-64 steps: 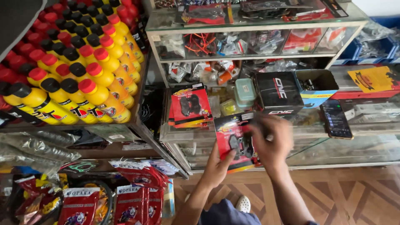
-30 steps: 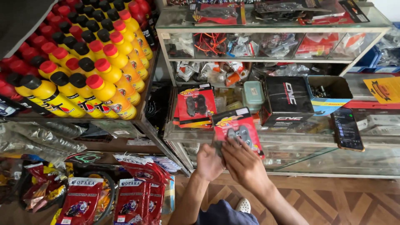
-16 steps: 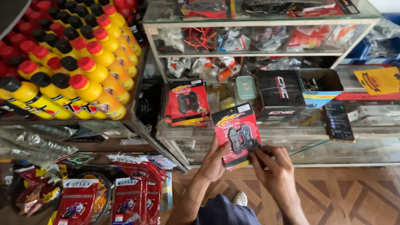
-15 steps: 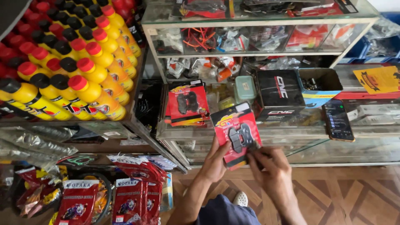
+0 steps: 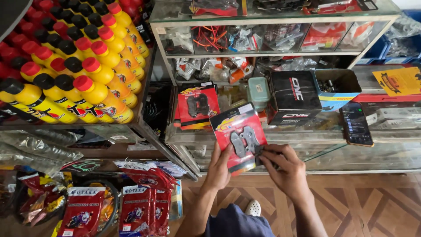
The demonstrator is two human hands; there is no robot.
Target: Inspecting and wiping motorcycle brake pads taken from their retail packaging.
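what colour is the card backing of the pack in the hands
Mostly red, with a yellow-orange flash at the top, on the blister pack; it shows best in the head view.

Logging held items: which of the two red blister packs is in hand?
The nearer red blister pack, held by both hands; the other red pack lies untouched on the glass counter.

right hand (image 5: pixel 285 169) back on raised red packet (image 5: pixel 239 136)
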